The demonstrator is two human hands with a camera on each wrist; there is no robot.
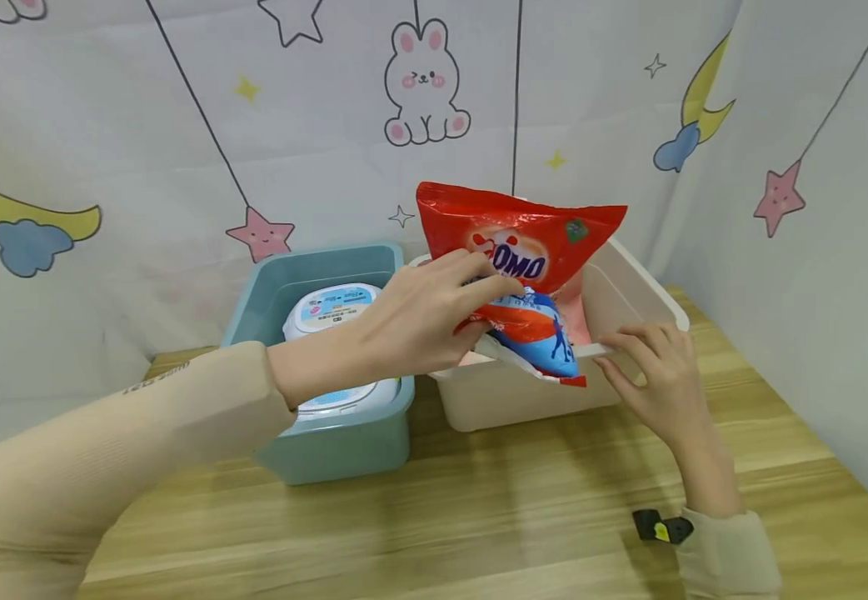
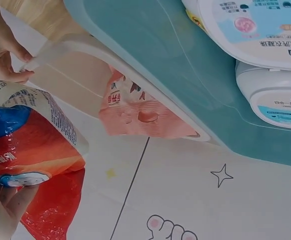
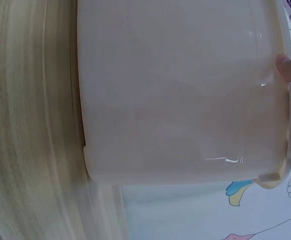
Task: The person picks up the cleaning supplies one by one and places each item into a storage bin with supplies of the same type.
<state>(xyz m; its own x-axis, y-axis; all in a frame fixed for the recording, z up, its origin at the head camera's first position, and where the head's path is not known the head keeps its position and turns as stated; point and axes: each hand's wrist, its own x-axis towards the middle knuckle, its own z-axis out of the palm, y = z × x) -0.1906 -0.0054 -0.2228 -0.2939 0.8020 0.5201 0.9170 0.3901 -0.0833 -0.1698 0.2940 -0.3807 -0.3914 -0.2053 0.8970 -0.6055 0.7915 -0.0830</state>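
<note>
My left hand (image 1: 426, 312) grips a red and blue OMO laundry detergent bag (image 1: 524, 218), fingers over its front. The bag is tilted above the cream-white bin (image 1: 531, 404), overlapping its near rim in the head view. My right hand (image 1: 655, 375) pinches that bin's near rim toward the right corner, thumb on the outside wall and fingers over the edge, as the right wrist view shows. Inside the bin stands a pink packet (image 2: 140, 117), partly hidden by the bag in the head view.
Left of the white bin stands a teal bin (image 1: 344, 458) with white lidded tubs (image 1: 336, 304) inside. Both bins are on a wood-grain table (image 1: 479, 533). A white curtain (image 1: 179, 167) with cartoon prints hangs close behind and to the right.
</note>
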